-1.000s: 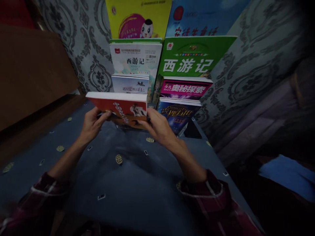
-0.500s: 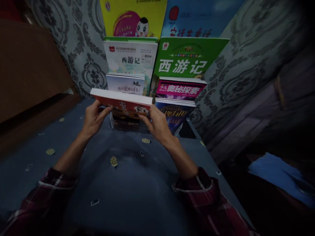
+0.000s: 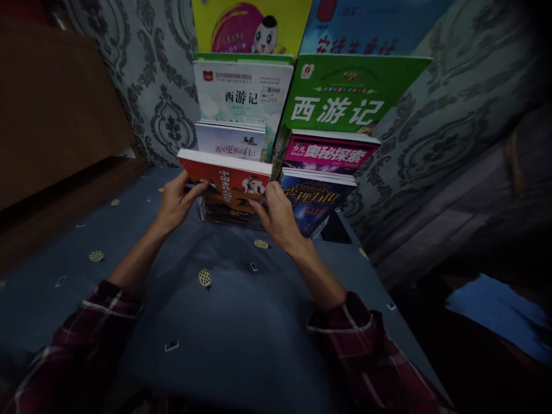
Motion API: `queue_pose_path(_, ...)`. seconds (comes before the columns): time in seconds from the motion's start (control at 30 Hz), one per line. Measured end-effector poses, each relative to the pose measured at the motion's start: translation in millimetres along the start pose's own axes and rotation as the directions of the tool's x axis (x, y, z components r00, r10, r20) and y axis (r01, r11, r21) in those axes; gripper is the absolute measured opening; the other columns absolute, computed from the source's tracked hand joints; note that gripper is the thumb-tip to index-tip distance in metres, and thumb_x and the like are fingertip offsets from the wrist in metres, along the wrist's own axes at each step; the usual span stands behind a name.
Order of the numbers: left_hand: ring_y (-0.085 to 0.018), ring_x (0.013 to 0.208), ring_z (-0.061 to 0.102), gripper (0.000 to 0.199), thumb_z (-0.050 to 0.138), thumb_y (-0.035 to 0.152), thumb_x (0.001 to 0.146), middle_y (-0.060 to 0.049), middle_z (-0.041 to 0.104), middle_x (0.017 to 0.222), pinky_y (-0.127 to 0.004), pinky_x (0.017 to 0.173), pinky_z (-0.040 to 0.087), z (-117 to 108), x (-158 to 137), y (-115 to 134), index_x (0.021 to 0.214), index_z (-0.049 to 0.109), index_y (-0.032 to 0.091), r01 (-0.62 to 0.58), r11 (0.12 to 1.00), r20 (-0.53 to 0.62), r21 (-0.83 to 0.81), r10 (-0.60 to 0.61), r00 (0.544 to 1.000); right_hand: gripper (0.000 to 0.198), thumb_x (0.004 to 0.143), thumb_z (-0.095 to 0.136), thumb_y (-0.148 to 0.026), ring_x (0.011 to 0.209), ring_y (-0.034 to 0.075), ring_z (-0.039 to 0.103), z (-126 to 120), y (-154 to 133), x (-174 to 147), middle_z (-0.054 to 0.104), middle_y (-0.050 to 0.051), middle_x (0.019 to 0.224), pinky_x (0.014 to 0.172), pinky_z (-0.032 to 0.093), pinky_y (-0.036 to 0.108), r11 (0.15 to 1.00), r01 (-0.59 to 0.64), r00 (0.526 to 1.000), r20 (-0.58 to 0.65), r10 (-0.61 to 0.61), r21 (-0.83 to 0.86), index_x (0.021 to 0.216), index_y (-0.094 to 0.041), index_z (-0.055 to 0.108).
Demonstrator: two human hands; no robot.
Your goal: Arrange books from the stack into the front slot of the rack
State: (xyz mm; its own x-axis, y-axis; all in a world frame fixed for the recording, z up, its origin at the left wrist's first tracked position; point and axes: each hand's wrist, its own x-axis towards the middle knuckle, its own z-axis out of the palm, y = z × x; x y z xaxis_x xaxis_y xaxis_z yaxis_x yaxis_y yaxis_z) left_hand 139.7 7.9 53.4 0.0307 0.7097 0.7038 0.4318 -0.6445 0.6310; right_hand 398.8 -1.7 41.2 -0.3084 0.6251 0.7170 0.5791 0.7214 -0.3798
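Note:
An orange-red book (image 3: 233,181) with a white page edge on top is held by both hands at the front left of a stepped book rack. My left hand (image 3: 176,201) grips its left side, thumb on the cover. On its right side my right hand (image 3: 278,213) is closed, thumb also in front. The cover faces me, tilted a little, and hides the rack's lower left part. Just behind it stands a pale book (image 3: 230,141), and behind that a white book (image 3: 244,89). A dark blue book (image 3: 317,201) is close to my right hand.
A magenta book (image 3: 330,152), a green book (image 3: 353,95), a yellow book (image 3: 254,29) and a blue book (image 3: 371,29) fill the other rack tiers. The rack stands on a blue patterned tablecloth (image 3: 224,333) against a papered wall (image 3: 168,115). A brown wooden panel (image 3: 56,115) is at left.
The orange-red book has tipped so more of its cover shows, and it sits lower against the rack. Both hands moved with it. The whole view has shifted slightly.

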Motion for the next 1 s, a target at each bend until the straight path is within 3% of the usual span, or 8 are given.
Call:
queue_pose_path(0.37, -0.015, 0.078, 0.067, 0.041, 0.066, 0.055, 0.089, -0.004, 0.075, 0.095, -0.024, 0.068, 0.054, 2, 4, -5, 0.107, 0.073, 0.018, 0.011, 1.0, -0.035, 0.008, -0.011, 0.999, 0.023, 0.1, 0.05, -0.02, 0.104, 0.026, 0.059, 2, 1, 5, 0.058, 0.009, 0.111, 0.093, 0.055, 0.046, 0.999, 0.014, 0.999, -0.035, -0.013, 0.032, 0.123, -0.022, 0.054)
queue_pose_path(0.57, -0.016, 0.077, 0.066, 0.043, 0.066, 0.056, 0.089, -0.003, 0.074, 0.09, -0.024, 0.07, 0.053, 2, 1, -12, 0.107, 0.073, 0.017, 0.051, 0.998, -0.001, 0.041, -0.051, 0.999, 0.022, 0.099, 0.05, -0.02, 0.101, 0.026, 0.06, 11, 7, 0, 0.059, 0.01, 0.109, 0.09, 0.055, 0.045, 0.999, -0.002, 1.0, -0.018, 0.002, 0.039, 0.121, -0.021, 0.055)
queue_pose_path(0.73, -0.015, 0.076, 0.066, 0.037, 0.064, 0.052, 0.092, -0.002, 0.073, 0.088, -0.025, 0.07, 0.052, 4, 2, -13, 0.107, 0.071, 0.019, 0.013, 0.997, -0.004, 0.08, -0.013, 1.0, 0.023, 0.099, 0.05, -0.021, 0.101, 0.026, 0.06, 16, 12, -2, 0.061, 0.009, 0.11, 0.089, 0.055, 0.047, 0.999, -0.024, 1.0, -0.018, 0.025, 0.021, 0.122, -0.023, 0.054)
queue_pose_path(1.0, -0.017, 0.078, 0.064, 0.029, 0.071, 0.037, 0.087, -0.002, 0.069, 0.085, -0.027, 0.07, 0.049, 12, 4, -19, 0.108, 0.062, 0.02, 0.058, 0.977, -0.058, 0.207, -0.047, 0.997, 0.016, 0.095, 0.053, -0.02, 0.093, 0.029, 0.065, 23, 23, -5, 0.067, 0.013, 0.1, 0.083, 0.056, 0.049, 0.984, -0.167, 0.984, 0.056, 0.17, -0.058, 0.109, -0.017, 0.059)
